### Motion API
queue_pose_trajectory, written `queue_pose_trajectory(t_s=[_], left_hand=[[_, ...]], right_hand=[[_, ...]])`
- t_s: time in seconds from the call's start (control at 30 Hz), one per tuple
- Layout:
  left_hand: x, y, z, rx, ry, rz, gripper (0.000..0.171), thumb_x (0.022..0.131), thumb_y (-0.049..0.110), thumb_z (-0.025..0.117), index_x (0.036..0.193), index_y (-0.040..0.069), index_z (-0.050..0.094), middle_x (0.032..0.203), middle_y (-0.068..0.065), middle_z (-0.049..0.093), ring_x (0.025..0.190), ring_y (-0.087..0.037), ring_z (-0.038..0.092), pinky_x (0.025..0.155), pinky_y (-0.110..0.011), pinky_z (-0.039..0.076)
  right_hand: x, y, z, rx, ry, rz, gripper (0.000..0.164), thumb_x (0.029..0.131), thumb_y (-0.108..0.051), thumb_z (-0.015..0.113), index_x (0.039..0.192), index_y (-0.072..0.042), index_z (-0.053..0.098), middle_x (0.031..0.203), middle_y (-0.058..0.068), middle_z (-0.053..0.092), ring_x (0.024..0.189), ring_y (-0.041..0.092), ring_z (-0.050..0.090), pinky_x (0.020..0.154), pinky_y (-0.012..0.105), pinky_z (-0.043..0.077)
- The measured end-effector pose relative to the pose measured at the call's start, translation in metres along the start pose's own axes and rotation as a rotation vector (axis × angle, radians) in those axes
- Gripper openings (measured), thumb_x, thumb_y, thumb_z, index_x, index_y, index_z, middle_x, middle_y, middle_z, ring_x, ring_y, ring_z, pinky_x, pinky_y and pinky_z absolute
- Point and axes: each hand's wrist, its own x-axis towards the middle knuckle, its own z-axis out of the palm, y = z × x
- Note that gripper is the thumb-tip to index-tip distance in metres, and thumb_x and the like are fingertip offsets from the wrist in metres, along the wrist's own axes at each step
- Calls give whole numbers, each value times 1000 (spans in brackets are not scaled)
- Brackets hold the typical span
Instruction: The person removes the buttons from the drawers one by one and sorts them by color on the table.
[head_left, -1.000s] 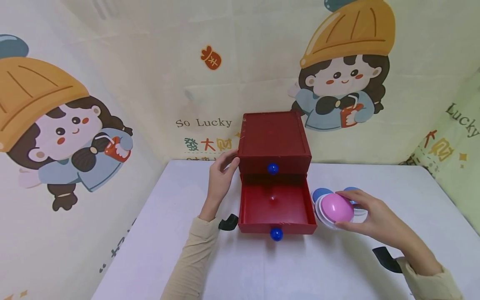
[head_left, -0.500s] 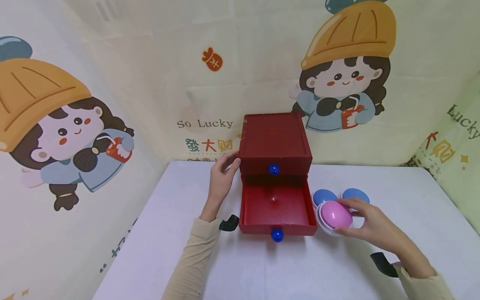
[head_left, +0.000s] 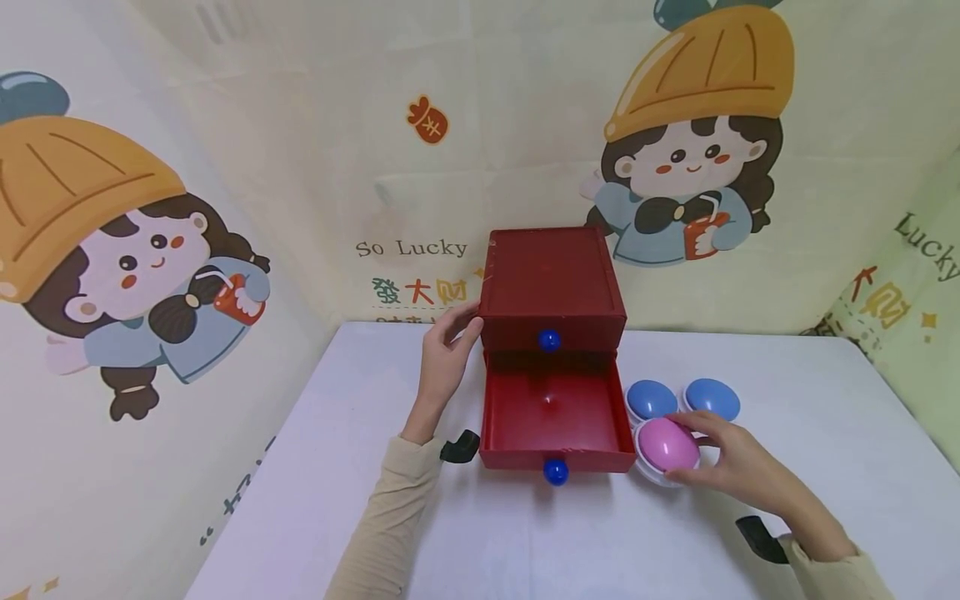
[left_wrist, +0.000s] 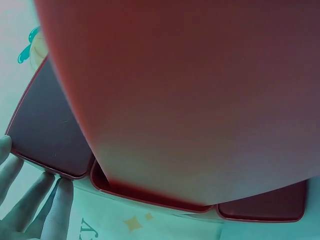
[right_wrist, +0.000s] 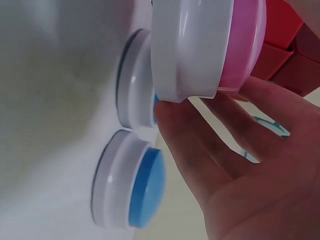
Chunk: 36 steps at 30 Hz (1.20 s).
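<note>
A pink-topped round push button (head_left: 669,444) with a white base is in my right hand (head_left: 738,462), between thumb and fingers, just right of the pulled-out lower drawer. Whether its base touches the table I cannot tell. My left hand (head_left: 447,358) rests against the left side of the red two-drawer box (head_left: 551,271), its fingers (left_wrist: 57,210) along the box's edge in the left wrist view. The lower drawer (head_left: 555,417) stands out with its inside bare; the upper one is closed. Both have blue knobs.
Two blue-topped push buttons (head_left: 651,400) with white bases stand on the white table (head_left: 525,542), behind the pink one; the right wrist view shows the nearer blue button (right_wrist: 147,187) too. A cloth printed with cartoon figures hangs behind the table.
My right hand has brought the pink push button slightly toward the front and left, uncovering the blue buttons behind it. The left hand and the drawers keep their places.
</note>
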Motion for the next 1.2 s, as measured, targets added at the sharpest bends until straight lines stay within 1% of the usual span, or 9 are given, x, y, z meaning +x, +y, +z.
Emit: queue_pose_trajectory(t_s=[0.23, 0.43, 0.53, 0.7, 0.93, 1.2], left_hand=[[0, 0, 0, -20, 2, 9, 36, 98, 7, 61, 132, -6, 58, 129, -21, 63, 121, -30, 61, 96, -28, 54], [1, -1, 0, -35, 2, 14, 36, 98, 7, 61, 131, -6, 59, 128, -21, 63, 121, -29, 61, 96, -27, 54], [1, -2, 0, -40, 3, 16, 36, 98, 7, 61, 131, -6, 59, 128, -22, 63, 120, -29, 61, 96, -27, 54], [0, -1, 0, -32, 8, 15, 36, 98, 7, 61, 131, -5, 59, 128, -21, 63, 120, -28, 61, 96, -27, 54], [1, -1, 0, -30, 10, 12, 35, 98, 7, 61, 131, -4, 59, 128, -20, 64, 120, -27, 62, 96, -29, 54], [1, -1, 2, -28, 13, 18, 36, 98, 6, 61, 131, -6, 59, 128, -20, 64, 119, -27, 62, 97, -33, 55]], right_hand=[[-1, 3, 4, 5, -40, 15, 77, 68, -36, 91, 128, 0, 61, 123, 15, 65, 102, 31, 65, 79, 36, 61], [-3, 6, 7, 7, -79, 55, 77, 68, -35, 91, 129, 1, 60, 122, 17, 65, 101, 32, 65, 78, 38, 61], [-3, 7, 8, 11, -91, 61, 77, 69, -35, 91, 130, 1, 59, 122, 16, 66, 102, 32, 65, 78, 38, 61], [-3, 11, 11, 11, -100, 63, 78, 68, -35, 91, 130, 1, 59, 121, 15, 66, 101, 32, 65, 77, 33, 61], [-4, 16, 17, 21, -99, 86, 80, 67, -34, 92, 131, 1, 58, 122, 18, 65, 105, 35, 64, 81, 45, 60], [-6, 17, 17, 34, -108, 100, 80, 68, -32, 91, 132, 1, 57, 124, 19, 64, 106, 37, 63, 82, 46, 60]])
